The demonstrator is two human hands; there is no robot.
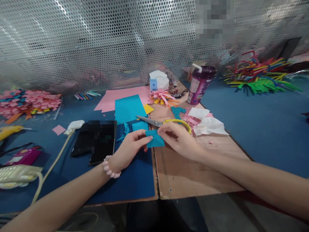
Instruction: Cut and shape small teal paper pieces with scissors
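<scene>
Between my two hands is a small piece of blue paper (155,141), held above the seam of the table. My left hand (134,143), with a pink bead bracelet at the wrist, pinches its left side between thumb and fingers. The fingertips of my right hand (177,138) pinch its upper right edge. Just behind the hands lie scissors (177,122) with yellow handles, their blades apart and pointing left. Cut blue paper pieces (140,126) and a larger blue sheet (129,108) lie beyond my left hand.
Dark tablets or phones (102,141), a white charger (76,125) with its cable and a yellow glue gun (11,131) are on the left. Behind stand a tissue pack (158,81) and a purple cup (201,85). White tissues (210,126) lie right; bundled coloured strips (260,75) lie farther back.
</scene>
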